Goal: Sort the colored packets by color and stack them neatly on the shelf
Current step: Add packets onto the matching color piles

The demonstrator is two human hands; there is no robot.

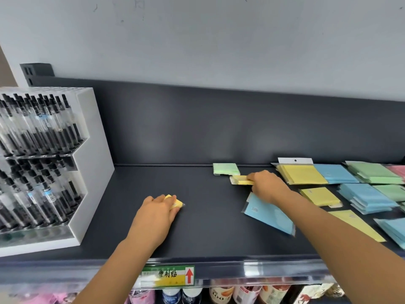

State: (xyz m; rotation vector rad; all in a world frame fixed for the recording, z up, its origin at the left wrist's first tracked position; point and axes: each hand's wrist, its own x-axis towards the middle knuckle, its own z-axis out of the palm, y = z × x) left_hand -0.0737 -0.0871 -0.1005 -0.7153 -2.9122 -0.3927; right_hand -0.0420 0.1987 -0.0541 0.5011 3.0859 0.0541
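Holding: left hand [157, 212] grips small yellow packet [176, 202], fingers curled over it, low over the shelf [197, 233] deck, mid-left.
Pinching: right hand [267, 185] clasps the right end of second small yellow packet [240, 179], which sits just in front of small green packet [225, 168] at the back wall.
Under wrist: loose blue packet [269, 213] lies flat and skewed, partly covered by the right forearm.
Arm pose: both forearms reach in over the front edge, palms down. The left goes straight ahead, the right angles toward the right-side piles.
Count, small: two yellow, one green.
Count, large, right side: three yellow piles [302, 175], three blue stacks [366, 197] plus the loose one, two green piles [372, 172], one pink pile [396, 171] at the frame edge.
Left end: pen display [87, 163], well apart from both hands.
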